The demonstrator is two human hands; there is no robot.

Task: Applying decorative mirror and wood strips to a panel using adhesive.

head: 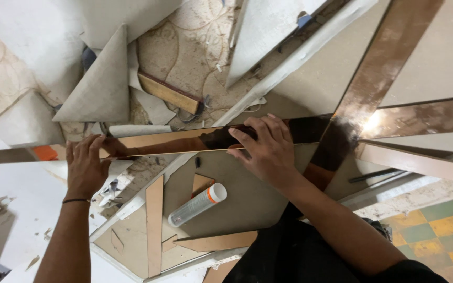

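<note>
A long narrow bronze mirror strip [163,141] lies across the panel, running from the left edge toward the middle. My left hand [86,165] grips its left part from below, fingers curled onto the strip. My right hand [266,149] presses flat on the strip's right part, fingers spread over its dark reflective face. A wider bronze mirror band [378,73] runs diagonally at the upper right and meets the strip's right end. Both lie on a beige board [247,194].
A clear tube with a white and orange cap [197,204] lies on the board below the strip. Thin wooden offcuts [154,230] lie near it. Grey laminate scraps [100,84] and a wood block [168,94] litter the floor above. Checked yellow-green tiles [441,230] show at lower right.
</note>
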